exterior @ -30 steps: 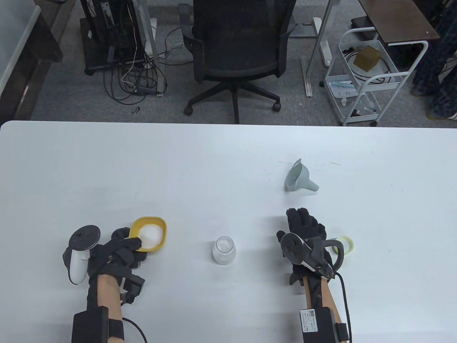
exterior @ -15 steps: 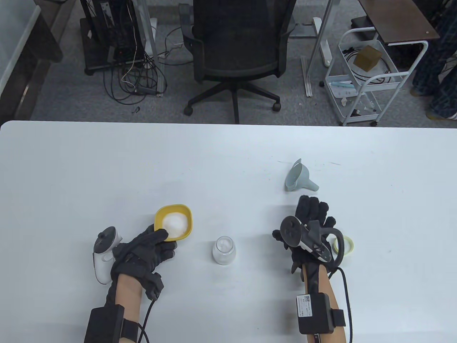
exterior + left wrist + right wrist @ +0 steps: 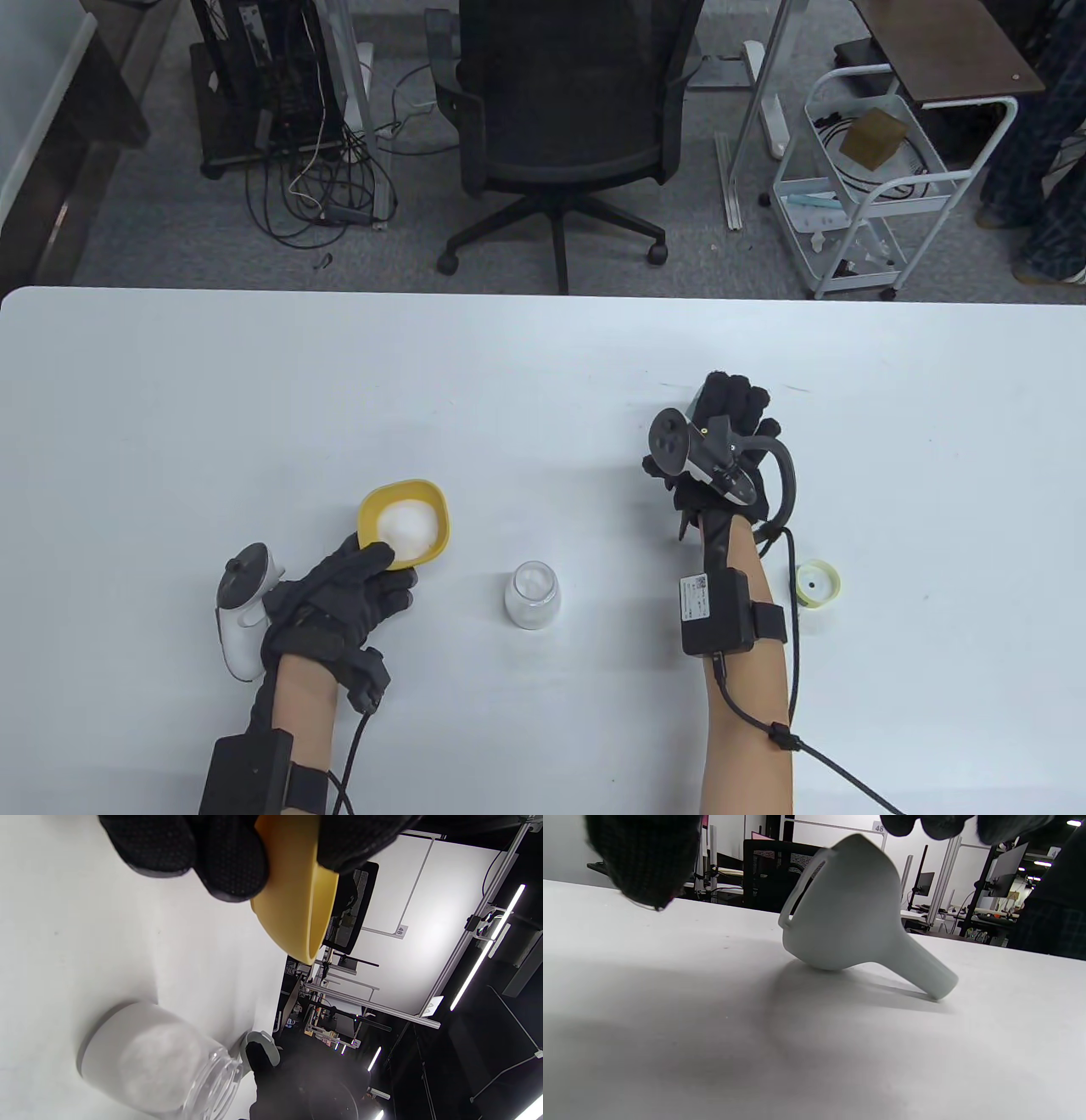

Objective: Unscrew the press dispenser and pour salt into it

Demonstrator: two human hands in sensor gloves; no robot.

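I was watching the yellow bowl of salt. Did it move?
Yes. The yellow plastic bowl of white salt, held by the left hand, went right, nearer the open glass jar, which stayed put.

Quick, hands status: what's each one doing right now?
Left hand: holds the yellow salt bowl by its rim.
Right hand: open over the funnel, fingers not yet on it.

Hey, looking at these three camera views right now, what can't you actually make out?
- Funnel: almost wholly hidden under the right hand in the table view.
- Whether that hand touches the funnel: fingertips cut off by the right wrist view's top edge.
- Jar: its fill level, blurred in the left wrist view.
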